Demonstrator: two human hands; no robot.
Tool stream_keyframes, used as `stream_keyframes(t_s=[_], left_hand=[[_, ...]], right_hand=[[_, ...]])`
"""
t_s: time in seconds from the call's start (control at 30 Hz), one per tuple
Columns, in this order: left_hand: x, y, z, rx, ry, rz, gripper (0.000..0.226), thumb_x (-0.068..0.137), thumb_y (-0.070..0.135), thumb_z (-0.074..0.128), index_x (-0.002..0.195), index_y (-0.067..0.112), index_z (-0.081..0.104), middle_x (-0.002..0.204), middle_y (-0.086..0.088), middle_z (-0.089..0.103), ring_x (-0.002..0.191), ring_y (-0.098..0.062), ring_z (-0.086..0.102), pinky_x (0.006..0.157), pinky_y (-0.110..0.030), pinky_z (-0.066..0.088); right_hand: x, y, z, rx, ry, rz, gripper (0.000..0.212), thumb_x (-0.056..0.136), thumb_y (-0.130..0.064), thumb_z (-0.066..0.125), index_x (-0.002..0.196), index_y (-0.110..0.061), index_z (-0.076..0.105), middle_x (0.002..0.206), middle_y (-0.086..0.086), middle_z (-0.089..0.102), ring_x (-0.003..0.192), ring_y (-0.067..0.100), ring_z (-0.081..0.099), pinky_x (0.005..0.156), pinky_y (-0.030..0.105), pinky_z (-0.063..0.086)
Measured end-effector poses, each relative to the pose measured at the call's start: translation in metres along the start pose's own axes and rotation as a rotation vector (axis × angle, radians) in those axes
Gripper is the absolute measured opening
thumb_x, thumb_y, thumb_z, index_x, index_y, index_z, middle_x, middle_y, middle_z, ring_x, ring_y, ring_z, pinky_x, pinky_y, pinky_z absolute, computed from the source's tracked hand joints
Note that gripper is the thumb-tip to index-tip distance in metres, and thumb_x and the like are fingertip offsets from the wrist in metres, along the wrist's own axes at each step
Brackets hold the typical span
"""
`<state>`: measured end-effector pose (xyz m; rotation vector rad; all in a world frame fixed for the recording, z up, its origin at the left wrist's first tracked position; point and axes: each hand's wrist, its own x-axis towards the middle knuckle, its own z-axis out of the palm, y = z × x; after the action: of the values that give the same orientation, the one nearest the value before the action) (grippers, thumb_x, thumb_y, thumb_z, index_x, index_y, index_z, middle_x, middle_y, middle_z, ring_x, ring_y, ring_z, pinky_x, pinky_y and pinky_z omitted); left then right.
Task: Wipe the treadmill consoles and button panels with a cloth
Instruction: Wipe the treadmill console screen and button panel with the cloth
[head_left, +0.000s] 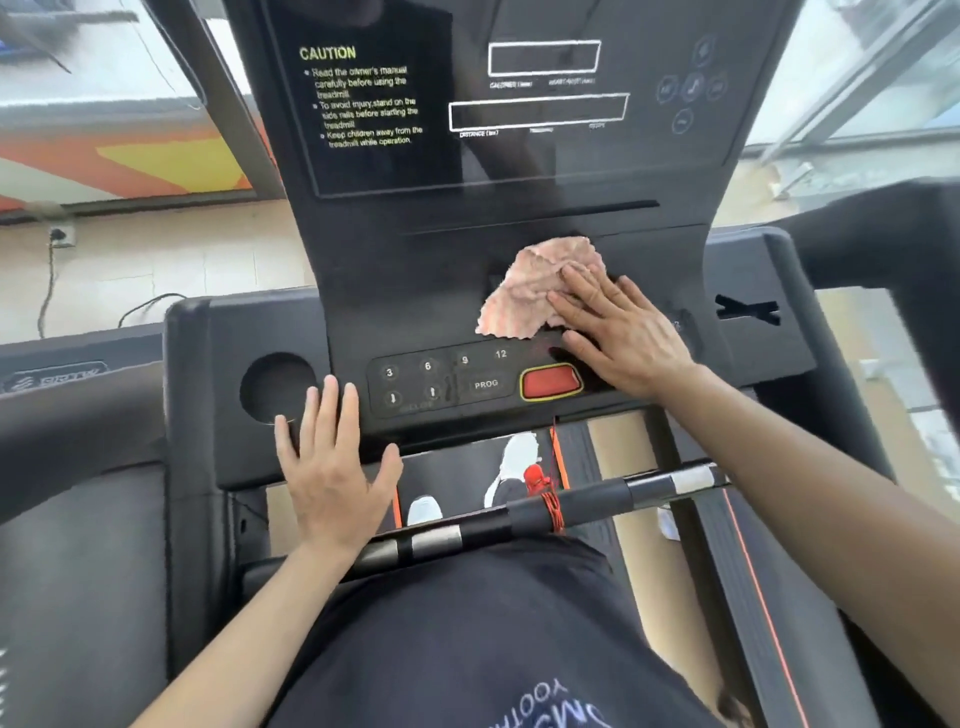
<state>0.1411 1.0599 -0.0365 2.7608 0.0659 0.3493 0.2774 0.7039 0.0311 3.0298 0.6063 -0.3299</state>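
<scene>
The red stop button (550, 383) sits at the lower middle of the treadmill console (415, 270). Just above it and slightly to its right, the right hand (618, 338) lies flat on the dark slope of the console. Its fingers (582, 299) are straight and slightly spread, pressing down on the right edge of a crumpled pink cloth (530, 286). The cloth lies on the console directly above the red button, and most of it shows beyond the fingertips.

Left of the red button is the button panel (441, 382), with keys marked 3, 6, 9, 12 and PROG. Further left is a round cup holder recess (275, 387). The left hand (332, 467) rests open, below and left of the red button, on the console's lower edge. Its fingers (332, 410) are straight and fanned, holding nothing, and their tips reach the rim of the recess.

Far above the red button is the dark display (535, 109) with its caution text (363, 96). Below the button, a black and silver handlebar (571, 504) crosses in front of the person's dark shirt (467, 649).
</scene>
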Motion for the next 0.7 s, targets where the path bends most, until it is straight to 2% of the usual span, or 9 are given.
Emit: stream_keyframes(t_s=[0.07,0.2,0.33,0.53,0.7], left_hand=[[-0.001,-0.001,0.0,-0.004,0.005,-0.002,0.074,0.087,0.042,0.055,0.151,0.006,0.046,0.162,-0.014,0.041,0.152,-0.033,0.037,0.126,-0.059,0.016],[-0.001,0.001,0.0,-0.022,-0.002,0.001,0.074,0.088,0.042,0.054,0.15,0.003,0.046,0.162,-0.018,0.04,0.152,-0.035,0.035,0.127,-0.058,0.014],[0.003,0.002,0.001,-0.063,0.003,0.014,0.074,0.086,0.04,0.053,0.148,-0.001,0.047,0.159,-0.025,0.041,0.149,-0.039,0.038,0.126,-0.057,0.016],[0.004,0.007,0.001,-0.096,0.003,-0.016,0.076,0.083,0.04,0.051,0.147,-0.001,0.048,0.156,-0.027,0.042,0.148,-0.041,0.038,0.125,-0.058,0.016],[0.004,0.008,0.003,-0.093,0.013,-0.015,0.076,0.083,0.039,0.05,0.147,-0.001,0.048,0.156,-0.028,0.041,0.147,-0.041,0.038,0.125,-0.059,0.015]], right_hand=[[-0.007,0.007,0.003,0.043,-0.006,0.073,0.061,0.103,-0.06,0.017,0.161,-0.039,0.018,0.171,-0.01,0.004,0.159,0.018,0.005,0.128,0.048,0.014],[-0.028,0.032,0.008,0.225,-0.014,0.344,0.059,0.103,-0.06,0.018,0.16,-0.044,0.013,0.17,-0.015,0.002,0.158,0.01,-0.002,0.129,0.047,0.006],[-0.05,0.04,0.014,0.306,0.006,0.519,0.062,0.102,-0.063,0.016,0.16,-0.043,0.011,0.171,-0.01,0.002,0.158,0.013,-0.002,0.129,0.045,0.0],[-0.071,0.007,0.026,0.316,0.054,0.796,0.063,0.103,-0.06,0.021,0.161,-0.037,0.015,0.172,-0.001,0.004,0.159,0.023,0.001,0.125,0.05,0.006],[-0.088,-0.016,0.029,0.326,0.036,0.873,0.065,0.099,-0.067,0.023,0.159,-0.044,0.016,0.172,0.001,0.001,0.157,0.03,0.002,0.12,0.055,0.013]])
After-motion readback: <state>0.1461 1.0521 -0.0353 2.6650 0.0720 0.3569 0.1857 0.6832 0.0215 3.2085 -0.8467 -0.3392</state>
